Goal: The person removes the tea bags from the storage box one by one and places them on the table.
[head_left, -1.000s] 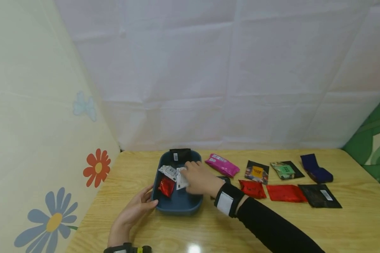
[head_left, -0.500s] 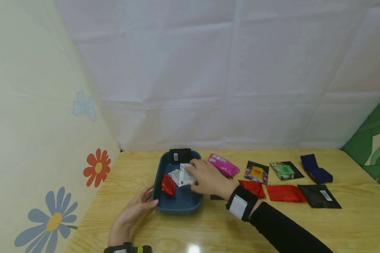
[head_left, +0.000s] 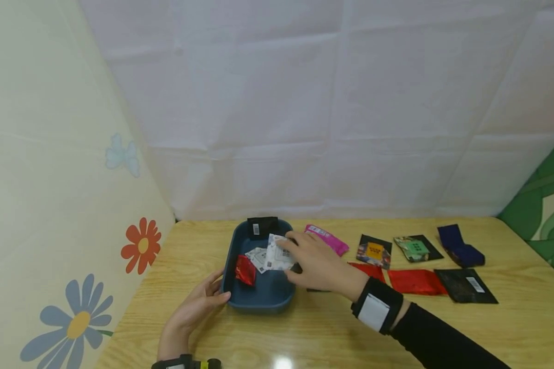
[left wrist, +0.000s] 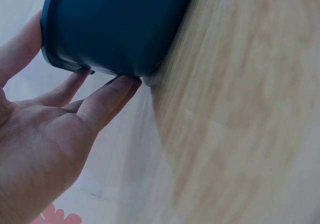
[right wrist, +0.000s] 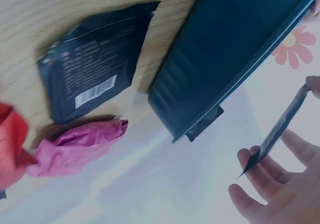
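A dark blue tray point(head_left: 261, 299) stands on the wooden table. My left hand point(head_left: 198, 305) rests with straight fingers point(left wrist: 107, 96) against the tray's near-left corner point(left wrist: 115, 28). Over the tray's right side, my right hand point(head_left: 314, 262) pinches a white printed sachet point(head_left: 277, 253); the right wrist view shows this sachet point(right wrist: 277, 129) edge-on between thumb and fingers. In the tray lie another white sachet point(head_left: 256, 257) and a red one point(head_left: 245, 270). A black sachet point(head_left: 262, 227) leans on the far rim.
A pink packet point(head_left: 329, 240) and a black barcoded packet point(right wrist: 95, 68) lie just right of the tray. Further right are red packets point(head_left: 415, 282), a black-and-orange one point(head_left: 375, 251), a green one point(head_left: 415, 248), a dark blue one point(head_left: 459, 246) and a black one point(head_left: 471, 286). A flowered wall stands at the left.
My right hand has picked one white sachet up from the tray's contents and drawn it up and to the right. The left hand has stayed at the tray's corner.
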Tool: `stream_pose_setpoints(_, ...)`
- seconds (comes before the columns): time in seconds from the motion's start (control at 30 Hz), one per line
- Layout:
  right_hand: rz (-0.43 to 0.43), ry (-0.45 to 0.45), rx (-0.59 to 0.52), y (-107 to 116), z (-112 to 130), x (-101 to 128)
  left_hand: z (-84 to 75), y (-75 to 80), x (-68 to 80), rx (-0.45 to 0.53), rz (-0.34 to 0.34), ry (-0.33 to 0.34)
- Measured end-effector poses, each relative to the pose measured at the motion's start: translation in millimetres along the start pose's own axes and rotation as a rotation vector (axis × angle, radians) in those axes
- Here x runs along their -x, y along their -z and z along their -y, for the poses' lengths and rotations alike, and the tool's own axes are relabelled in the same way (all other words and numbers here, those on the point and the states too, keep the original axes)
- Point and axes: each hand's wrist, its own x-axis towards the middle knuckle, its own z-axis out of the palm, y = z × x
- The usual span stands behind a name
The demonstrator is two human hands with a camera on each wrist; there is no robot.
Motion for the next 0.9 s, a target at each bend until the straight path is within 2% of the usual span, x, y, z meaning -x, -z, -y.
stream_pose_setpoints(0.27, -0.045, 0.055, 0.061, 3.9, -7.2, 26.5, 0.3, 0.5, 0.6, 0.004, -0.005, -0.005)
stream_pose_setpoints(0.57, -0.105, 0.068, 0.099, 4.5, -21.9, 57.8, -0.2, -1.7, 1.2, -0.005, -0.018, -0.006)
stream_pose_setpoints(0.9, -0.026, -0.003, 0.101, -3.9, -32.3, 85.0, 0.8, -1.7, -0.3, -0.009, -0.013, -0.004)
